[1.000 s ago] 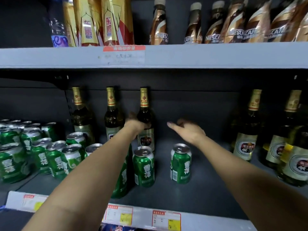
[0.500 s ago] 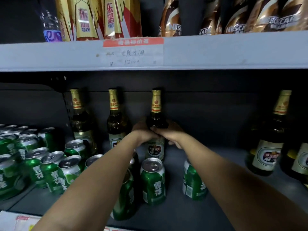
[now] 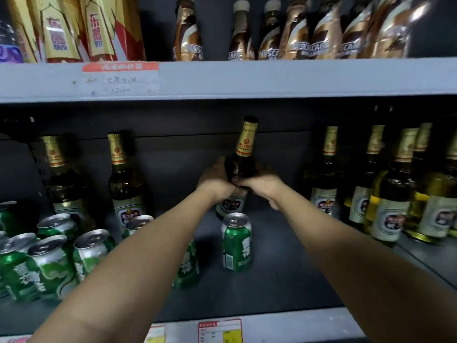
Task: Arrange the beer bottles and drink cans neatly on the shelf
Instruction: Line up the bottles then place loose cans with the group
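Beer bottle (image 3: pixel 243 154) mid-shelf: dark brown-green glass, gold foil neck with a red emblem, pale oval label low on the body, tilted slightly right at the top. Its base is hidden behind a can, so can't tell if it rests on the shelf (image 3: pixel 284 276) or is lifted. Left hand (image 3: pixel 215 180) wraps the bottle's shoulder from the left, right hand (image 3: pixel 262 185) wraps it from the right, fingers of both curled round the glass and meeting in front.

One upright green can (image 3: pixel 237 242) stands just in front of the bottle, below the hands. Second green can (image 3: pixel 186 264) is partly hidden under the left forearm. Cluster of green cans (image 3: pixel 49 256) at left, some leaning. Two matching bottles (image 3: pixel 123 181) stand at back left, well apart from the held one. Row of matching bottles (image 3: pixel 371 189) at right, packed close. Upper shelf holds brown coffee bottles (image 3: pixel 284 33) and gold-red packs (image 3: pixel 74 28). Price tags (image 3: pixel 218 330) on the front edge.
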{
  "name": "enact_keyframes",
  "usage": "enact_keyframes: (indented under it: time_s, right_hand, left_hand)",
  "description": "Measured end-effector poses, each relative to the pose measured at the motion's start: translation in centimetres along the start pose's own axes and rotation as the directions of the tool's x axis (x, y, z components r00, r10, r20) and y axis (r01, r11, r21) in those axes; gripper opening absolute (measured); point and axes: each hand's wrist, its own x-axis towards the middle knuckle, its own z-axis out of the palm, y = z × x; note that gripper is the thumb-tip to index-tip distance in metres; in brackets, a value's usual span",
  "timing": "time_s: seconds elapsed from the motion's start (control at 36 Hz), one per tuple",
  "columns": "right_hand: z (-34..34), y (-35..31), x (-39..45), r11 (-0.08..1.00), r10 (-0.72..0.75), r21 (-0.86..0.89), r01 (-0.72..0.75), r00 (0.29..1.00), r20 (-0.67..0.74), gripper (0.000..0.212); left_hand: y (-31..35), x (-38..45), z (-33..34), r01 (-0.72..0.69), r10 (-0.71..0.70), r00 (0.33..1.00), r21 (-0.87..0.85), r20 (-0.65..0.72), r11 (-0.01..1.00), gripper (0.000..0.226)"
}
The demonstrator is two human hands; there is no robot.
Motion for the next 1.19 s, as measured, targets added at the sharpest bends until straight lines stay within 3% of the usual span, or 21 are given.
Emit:
enact_keyframes:
  time_s: [0.11, 0.31, 0.47, 0.58, 0.67, 0.83, 0.94, 1.06, 1.19]
  right_hand:
    - [-3.7, 0.5, -1.9, 0.996, 0.054, 0.068, -0.05, 0.997, -0.053, 0.056]
    - [-8.6, 1.9, -4.7, 0.986, 0.001, 0.163, 0.019, 0.992, -0.123, 0.043]
    - [-11.1, 3.9, -6.0, 0.969, 0.084, 0.246, -0.036, 0.978, -0.189, 0.049]
    - [-13.8, 5.5, -7.9, 0.95, 0.155, 0.289, -0.119, 0.983, -0.104, 0.033]
    - [-16.1, 8.2, -9.1, 0.958, 0.218, 0.19, -0.214, 0.976, -0.001, 0.038]
    - [-17.2, 14.0, -9.6, 0.956, 0.283, -0.058, -0.286, 0.957, -0.066, 0.084]
    - [-16.7, 15.7, -8.9, 0.95, 0.185, -0.228, -0.214, 0.972, -0.142, 0.062]
    - [-16.5, 17.3, -8.1, 0.905, 0.148, -0.355, -0.235, 0.955, -0.255, 0.051]
    - [-16.8, 18.7, -7.7, 0.904, 0.1, -0.378, -0.202, 0.957, -0.273, 0.04]
  left_hand:
    - [3.3, -0.6, 1.7, -0.019, 0.02, 1.0, -0.048, 0.005, 0.999, 0.079]
    - [8.1, -2.6, 4.5, -0.02, 0.021, 1.0, -0.062, 0.01, 0.998, 0.07]
    - [10.9, -4.1, 7.8, 0.092, -0.1, 0.994, -0.19, -0.033, 0.978, 0.059]
    - [12.6, -4.6, 10.1, 0.132, -0.139, 0.99, -0.256, -0.007, 0.958, 0.07]
    - [13.8, -4.7, 11.9, 0.179, -0.182, 0.983, -0.271, 0.016, 0.946, 0.079]
    - [15.9, -4.3, 14.8, 0.227, -0.23, 0.973, -0.268, 0.022, 0.936, 0.078]
    - [16.9, -3.9, 16.4, 0.206, -0.211, 0.978, -0.227, 0.005, 0.952, 0.083]
    - [17.0, -3.5, 18.1, 0.2, -0.198, 0.98, -0.193, 0.028, 0.961, 0.086]
    - [16.4, -2.6, 18.8, 0.154, -0.143, 0.987, -0.184, 0.073, 0.971, 0.087]
